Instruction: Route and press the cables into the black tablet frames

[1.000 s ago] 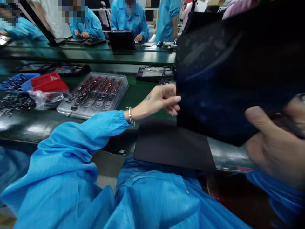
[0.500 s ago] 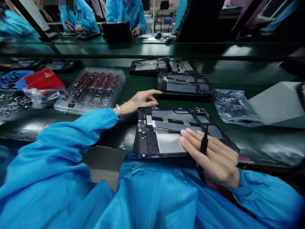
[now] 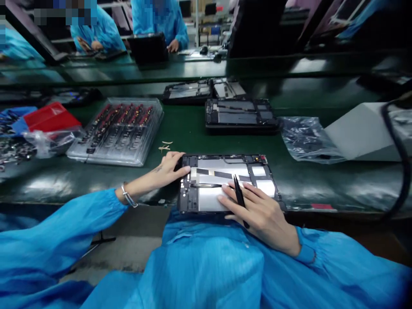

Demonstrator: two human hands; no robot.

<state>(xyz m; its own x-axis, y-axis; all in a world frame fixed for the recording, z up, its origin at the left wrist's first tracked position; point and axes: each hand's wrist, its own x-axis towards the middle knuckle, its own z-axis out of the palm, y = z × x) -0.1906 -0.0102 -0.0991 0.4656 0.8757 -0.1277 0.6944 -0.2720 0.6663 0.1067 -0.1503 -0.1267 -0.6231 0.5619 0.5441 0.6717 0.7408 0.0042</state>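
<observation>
Green bench point(image 3: 183, 124): tablet point(image 3: 209, 198) under R hand point(image 3: 262, 216), L hand point(image 3: 170, 166) at corner

Busy workroom in bg, co-workers point(image 3: 175, 26) in blue along the far side, one w/ a hand right by an upright black panel point(image 3: 148, 48).

Down front: tablet's at the bench's near edge, just above the lap, insides up, silver cells & ribbon strips showing. It's R of L hand, w/ its middle & near-R part under R hand.

L hand: thumb on top of the frame, index at the far-L corner, narrow gap btwn; can't tell if any fingers tuck under. Silver bracelet point(image 3: 128, 195) on that wrist.

R hand: tweezers point(image 3: 240, 195) held slantwise across the fingers, tips pointing away from the person; fingertips down on the silver cells.

Just beyond L hand, pale scraps point(image 3: 165, 146). Farther L, clear tray point(image 3: 120, 133) w/ rows of small red/black parts, then red bin point(image 3: 49, 116). Behind the tablet, 2nd open unit point(image 3: 241, 112), w/ more units point(image 3: 188, 89) past it. Over R: clear bag point(image 3: 307, 136) next to grey box point(image 3: 357, 132), black cable point(image 3: 406, 165) looping by.
</observation>
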